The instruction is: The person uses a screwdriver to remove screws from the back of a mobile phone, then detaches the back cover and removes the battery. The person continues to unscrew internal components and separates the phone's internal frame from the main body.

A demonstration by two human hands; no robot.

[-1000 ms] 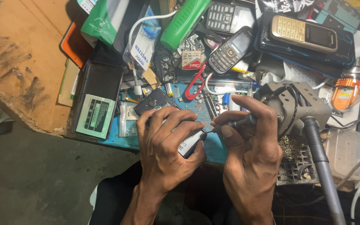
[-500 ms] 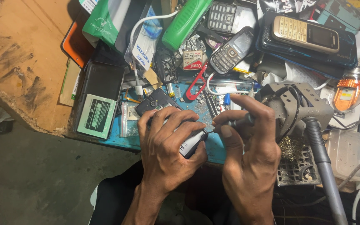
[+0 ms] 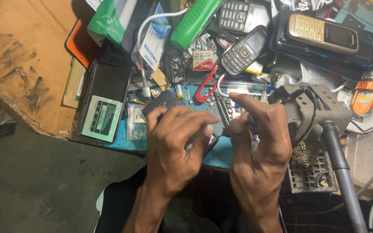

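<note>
1. My left hand (image 3: 175,149) grips a small dark phone (image 3: 210,141), held just above the surface (image 3: 221,157).
2. My right hand (image 3: 260,146) pinches a thin tool (image 3: 226,130), its tip touching the phone's right end.
3. The phone's long axis runs left-right between my hands; the left is nearer.

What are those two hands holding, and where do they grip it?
The left hand clasps a small dark phone around its body, mostly hidden. The right hand pinches a thin tool near its tip; its kind cannot be told.

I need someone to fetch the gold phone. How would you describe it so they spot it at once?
Look at the cluttered workbench, top right corner. On a dark flat case lies the gold keypad phone; the other keypad phones to its left are black or grey.
</note>
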